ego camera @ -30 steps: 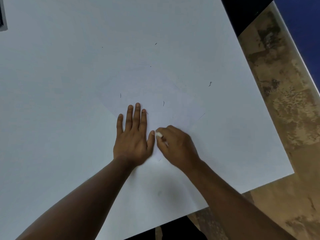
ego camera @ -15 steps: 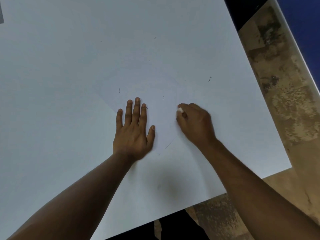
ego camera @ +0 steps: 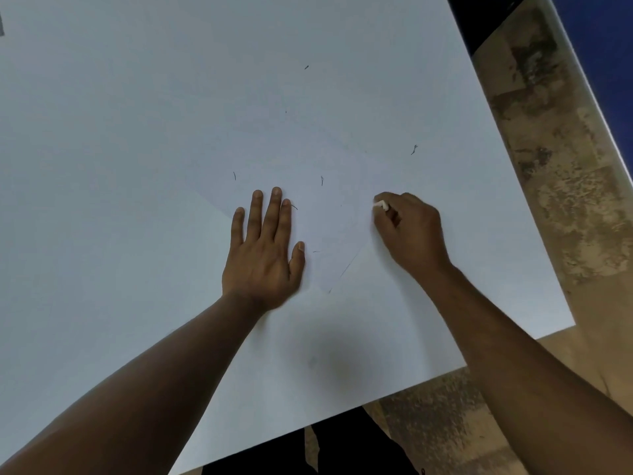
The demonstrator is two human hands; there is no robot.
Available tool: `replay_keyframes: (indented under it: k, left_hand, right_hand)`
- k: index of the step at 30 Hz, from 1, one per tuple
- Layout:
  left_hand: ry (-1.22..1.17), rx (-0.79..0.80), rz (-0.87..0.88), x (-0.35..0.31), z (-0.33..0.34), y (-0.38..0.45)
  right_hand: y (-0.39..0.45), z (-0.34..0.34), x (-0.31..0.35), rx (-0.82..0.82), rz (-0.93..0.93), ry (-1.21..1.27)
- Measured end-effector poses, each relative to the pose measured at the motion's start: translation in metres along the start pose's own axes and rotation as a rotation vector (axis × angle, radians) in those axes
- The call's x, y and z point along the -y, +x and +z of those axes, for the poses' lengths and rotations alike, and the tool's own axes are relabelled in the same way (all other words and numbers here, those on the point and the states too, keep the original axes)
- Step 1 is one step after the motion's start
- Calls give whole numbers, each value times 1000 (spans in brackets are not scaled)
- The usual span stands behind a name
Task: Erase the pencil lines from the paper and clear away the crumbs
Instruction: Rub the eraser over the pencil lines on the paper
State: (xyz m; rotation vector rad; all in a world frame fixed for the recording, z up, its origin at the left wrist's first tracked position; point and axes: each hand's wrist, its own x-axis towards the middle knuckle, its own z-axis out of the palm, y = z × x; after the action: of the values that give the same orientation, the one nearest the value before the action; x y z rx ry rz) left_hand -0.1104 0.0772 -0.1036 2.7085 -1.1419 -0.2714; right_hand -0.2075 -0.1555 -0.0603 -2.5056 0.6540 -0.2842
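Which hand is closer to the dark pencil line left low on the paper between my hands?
Roughly equal, perhaps left. The left hand lies flat just left of the dark slanted pencil line; the right hand, pinching a small white eraser, sits up-right of it.

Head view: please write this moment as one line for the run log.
left hand flat on large white paper sheet | right hand pinching small white eraser | dark crumbs remain
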Motion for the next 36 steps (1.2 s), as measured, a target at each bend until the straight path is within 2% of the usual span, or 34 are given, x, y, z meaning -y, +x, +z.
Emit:
replay_keyframes:
  k: [5,9,12,15,21,26,27,30,33,36]
  left_hand:
    - [9,5,3,0,-1,0]
    - [-3,-7,8,1,-1,0]
    - [-47,-17,-67,-5,-2,-5]
    - [-60,46,-113,-19,-1,-21]
    - [-29,141,-162,-32,1,-30]
    - [18,261,-173,-34,-6,-25]
    - [12,277,-177,-35,-7,-24]
    - [7,306,-186,-37,-11,-23]
    - [-3,312,-182,-37,-12,-23]
    - [-10,297,-175,-36,-9,-24]
  right_hand:
    - [-29,12,21,31,-11,92]
    - [-37,16,29,-2,59,132]
    - [-41,15,34,-31,142,197]
    - [-44,13,36,-17,158,234]
    - [-56,21,42,66,-37,170]
    - [-53,26,44,109,-290,-30]
    - [-44,24,37,111,-303,-79]
    - [-9,8,11,100,-156,-223]
    - [6,-2,-13,-63,-85,-169]
    - [-7,4,1,-71,-149,-107]
